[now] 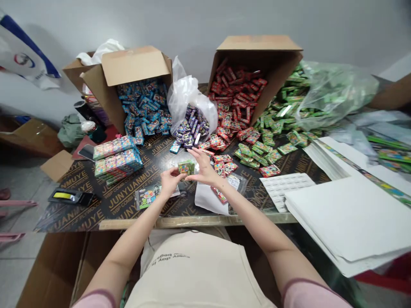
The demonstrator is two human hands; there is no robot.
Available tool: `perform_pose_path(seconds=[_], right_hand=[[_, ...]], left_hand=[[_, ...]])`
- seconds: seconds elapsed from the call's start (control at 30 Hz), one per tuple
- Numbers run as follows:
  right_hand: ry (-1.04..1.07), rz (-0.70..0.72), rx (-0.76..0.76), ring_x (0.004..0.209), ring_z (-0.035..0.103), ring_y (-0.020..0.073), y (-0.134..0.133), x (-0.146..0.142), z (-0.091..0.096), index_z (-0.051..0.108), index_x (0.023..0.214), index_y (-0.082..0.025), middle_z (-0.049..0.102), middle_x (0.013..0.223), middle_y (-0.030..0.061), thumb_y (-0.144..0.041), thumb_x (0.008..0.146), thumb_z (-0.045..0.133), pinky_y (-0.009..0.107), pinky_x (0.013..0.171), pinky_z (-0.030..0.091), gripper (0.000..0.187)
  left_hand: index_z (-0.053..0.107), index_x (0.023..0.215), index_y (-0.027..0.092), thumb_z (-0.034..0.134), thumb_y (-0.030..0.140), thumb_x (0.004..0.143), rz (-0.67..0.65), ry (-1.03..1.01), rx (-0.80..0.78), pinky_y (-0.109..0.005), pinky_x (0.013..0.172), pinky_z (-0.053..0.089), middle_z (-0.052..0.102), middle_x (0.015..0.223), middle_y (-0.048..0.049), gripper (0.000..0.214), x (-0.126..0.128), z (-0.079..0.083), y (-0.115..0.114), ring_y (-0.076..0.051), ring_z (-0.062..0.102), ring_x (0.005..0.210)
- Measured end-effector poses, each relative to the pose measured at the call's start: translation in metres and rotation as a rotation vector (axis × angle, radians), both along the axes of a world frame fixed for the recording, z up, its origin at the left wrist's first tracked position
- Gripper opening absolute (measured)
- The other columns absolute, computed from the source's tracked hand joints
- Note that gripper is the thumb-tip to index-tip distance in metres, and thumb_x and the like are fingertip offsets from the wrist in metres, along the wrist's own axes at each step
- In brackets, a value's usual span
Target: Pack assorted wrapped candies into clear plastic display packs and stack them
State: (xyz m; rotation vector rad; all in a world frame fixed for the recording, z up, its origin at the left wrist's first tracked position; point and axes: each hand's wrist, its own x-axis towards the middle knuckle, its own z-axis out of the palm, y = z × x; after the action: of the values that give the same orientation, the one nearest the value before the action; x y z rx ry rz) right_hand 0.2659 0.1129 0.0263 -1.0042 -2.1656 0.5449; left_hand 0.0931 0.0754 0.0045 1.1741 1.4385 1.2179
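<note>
My left hand [170, 181] is closed around a small green packet [185, 168], or a short stack of them, held upright above the table. Beside it, my right hand [205, 169] has its fingers stretched up and apart, with the thumb close to the packet's lower right edge; whether it touches I cannot tell. Beneath my hands lies a clear bag with a printed card [148, 197]. Red packets [224, 164] lie just right of my right hand, partly on a white sheet [205, 200]. Dark purple packets [192, 127] spill from a plastic bag behind my hands.
Open cartons hold blue packets [146, 107] and red packets [237, 92]. Loose green packets [272, 128] spread at the right. Bundled packets [117, 158] are stacked at the left near a tape dispenser [70, 196]. White sheets [349, 214] overhang the table's right front edge.
</note>
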Motion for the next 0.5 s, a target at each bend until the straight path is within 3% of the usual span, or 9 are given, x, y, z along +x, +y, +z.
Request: perform_pose_path(seconds=[0.1, 0.2, 0.27, 0.4, 0.5], right_hand=[[-0.118, 0.103, 0.06, 0.141, 0.027, 0.0376, -0.007, -0.007, -0.008, 0.031, 0.146, -0.026, 0.031, 0.152, 0.0157, -0.062, 0.066, 0.073, 0.058, 0.11, 0.022, 0.097], [-0.076, 0.173, 0.038, 0.135, 0.039, 0.0337, -0.018, -0.015, -0.016, 0.031, 0.146, -0.028, 0.046, 0.143, 0.0122, -0.046, 0.072, 0.071, 0.055, 0.11, 0.024, 0.086], [0.009, 0.169, -0.001, 0.13, 0.045, 0.0308, -0.024, -0.018, -0.022, 0.03, 0.147, -0.027, 0.051, 0.138, 0.0108, -0.038, 0.072, 0.07, 0.052, 0.109, 0.029, 0.085], [0.124, 0.176, -0.069, 0.13, 0.045, 0.0281, -0.033, -0.019, -0.026, 0.032, 0.145, -0.024, 0.047, 0.141, 0.0108, -0.033, 0.07, 0.07, 0.045, 0.108, 0.036, 0.084], [0.175, 0.06, -0.062, 0.122, 0.052, 0.0283, -0.037, -0.015, -0.027, 0.039, 0.139, -0.023, 0.052, 0.135, 0.0104, -0.035, 0.068, 0.072, 0.044, 0.104, 0.04, 0.079]], left_hand=[[0.065, 0.066, 0.012, 0.086, 0.041, 0.044, -0.01, -0.187, -0.189, -0.022, 0.045, 0.043, 0.063, 0.057, -0.001, 0.042, -0.016, -0.002, -0.002, -0.012, 0.055, 0.05], [0.066, 0.068, 0.01, 0.088, 0.041, 0.04, -0.083, -0.264, -0.259, -0.022, 0.046, 0.044, 0.066, 0.06, -0.0024, 0.047, -0.026, 0.0, -0.008, -0.011, 0.057, 0.049], [0.067, 0.073, 0.01, 0.089, 0.04, 0.041, -0.15, -0.324, -0.303, -0.023, 0.049, 0.047, 0.066, 0.062, -0.0023, 0.048, -0.03, 0.002, -0.013, -0.01, 0.057, 0.05], [0.067, 0.076, 0.011, 0.088, 0.043, 0.043, -0.22, -0.345, -0.324, -0.026, 0.054, 0.051, 0.067, 0.064, -0.0021, 0.05, -0.033, 0.001, -0.018, -0.011, 0.058, 0.051], [0.069, 0.089, 0.011, 0.08, 0.053, 0.056, -0.284, -0.232, -0.265, -0.032, 0.065, 0.053, 0.068, 0.073, -0.005, 0.055, -0.041, -0.001, -0.02, -0.015, 0.062, 0.06]])
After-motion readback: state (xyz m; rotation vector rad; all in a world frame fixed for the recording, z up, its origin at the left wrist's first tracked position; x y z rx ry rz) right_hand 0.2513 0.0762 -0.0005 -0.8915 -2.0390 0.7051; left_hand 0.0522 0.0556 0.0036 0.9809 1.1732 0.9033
